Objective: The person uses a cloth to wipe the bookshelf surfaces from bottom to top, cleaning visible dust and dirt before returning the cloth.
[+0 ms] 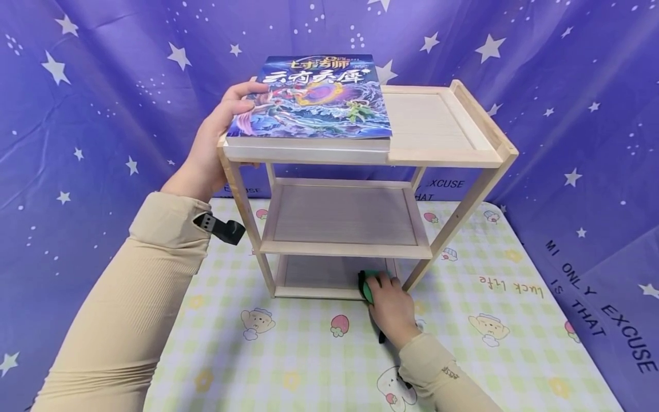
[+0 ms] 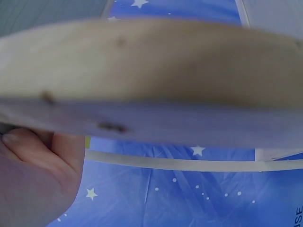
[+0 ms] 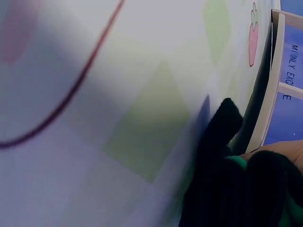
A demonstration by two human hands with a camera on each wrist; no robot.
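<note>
A three-tier wooden shelf (image 1: 347, 247) stands upright, with a thick blue illustrated book (image 1: 319, 109) lying face up on the left part of its top. My left hand (image 1: 213, 129) grips the top's left end, its fingers over the rim against the book's left edge. In the left wrist view, a blurred wooden side rail (image 2: 151, 66) partly hides that hand (image 2: 40, 177). Down at the lowest board's front right, my right hand (image 1: 392, 306) holds a green and black glove-like cloth (image 1: 368, 286). Its black finger-shaped parts (image 3: 227, 118) show in the right wrist view.
The bottom board (image 1: 319, 272) is close to the tablecloth (image 1: 309, 355), which has green checks and cartoon prints. A purple star-patterned curtain (image 1: 128, 74) hangs behind and at both sides. Slanted side posts (image 1: 453, 220) flank the shelf's open front.
</note>
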